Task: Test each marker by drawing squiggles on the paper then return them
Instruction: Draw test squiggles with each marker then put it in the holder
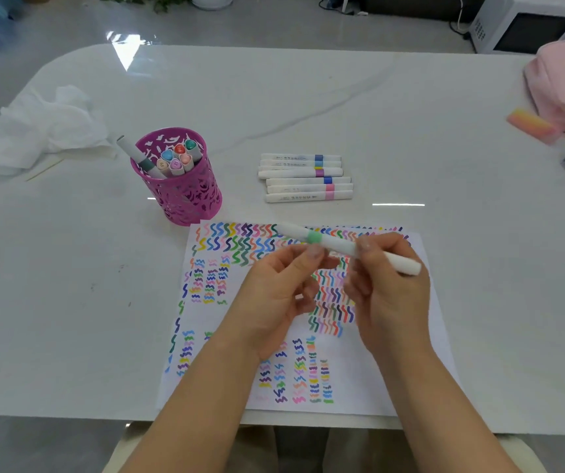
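The right hand (390, 288) grips a white marker with a green band (339, 242), holding it slanted above the paper (393, 370). The left hand (281, 288) pinches it by the fingertips at the band. The squiggle-covered paper lies at the near edge of the surface (308, 97). Beyond it, six capped markers (305, 177) lie side by side. Left of them a pink pen cup (185, 196) holds more markers.
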